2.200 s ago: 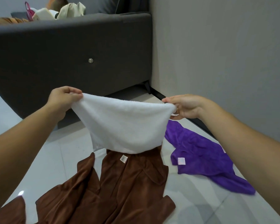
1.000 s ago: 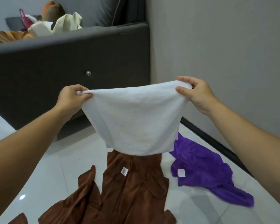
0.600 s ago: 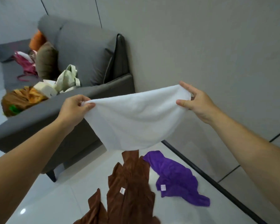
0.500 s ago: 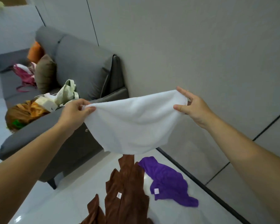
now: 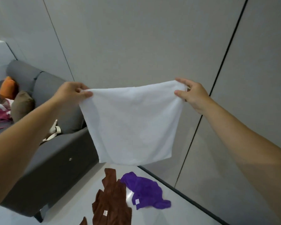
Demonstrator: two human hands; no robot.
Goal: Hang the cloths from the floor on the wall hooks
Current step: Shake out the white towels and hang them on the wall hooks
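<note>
A white cloth (image 5: 131, 125) hangs spread out in front of the grey wall (image 5: 136, 38). My left hand (image 5: 70, 93) pinches its upper left corner and my right hand (image 5: 193, 95) pinches its upper right corner. Below it on the pale floor lie a brown cloth (image 5: 112, 202) and, to its right, a purple cloth (image 5: 144, 190), both crumpled. No wall hooks show in this view.
A dark grey sofa (image 5: 55, 153) stands to the left against the wall, with an orange cushion (image 5: 7, 87), a brown cushion (image 5: 21, 104) and a pale bag (image 5: 53, 132) on it. A black skirting strip (image 5: 185, 197) runs along the wall's foot.
Both hands have lifted the white cloth higher and stretched it flat toward the wall. My view has tilted up, so the floor cloths now sit lower and smaller.
</note>
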